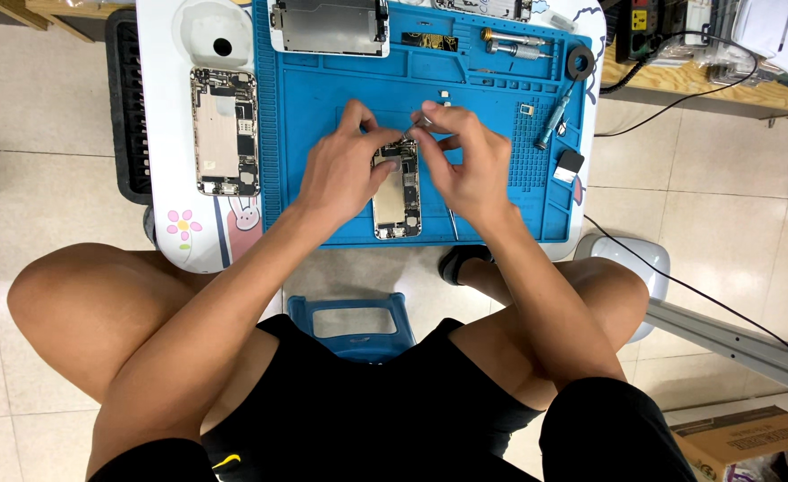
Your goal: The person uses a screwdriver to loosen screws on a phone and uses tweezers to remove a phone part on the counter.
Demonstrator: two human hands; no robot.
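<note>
An opened phone body (398, 198) lies on the blue work mat (323, 116), its boards and metal frame exposed. My left hand (345, 170) rests over the phone's upper left part, fingers curled down on it. My right hand (467, 161) is just right of the phone and pinches a small metal tool or part (419, 125) above the phone's top end. The fingertips of both hands nearly meet there. What exactly is pinched is too small to tell.
A second opened phone (224, 132) lies on the white table left of the mat. A detached screen (329, 27) sits at the mat's top. Screwdrivers (555, 116), a black tape ring (580, 62) and small parts lie at the right. A blue stool (354, 319) is below.
</note>
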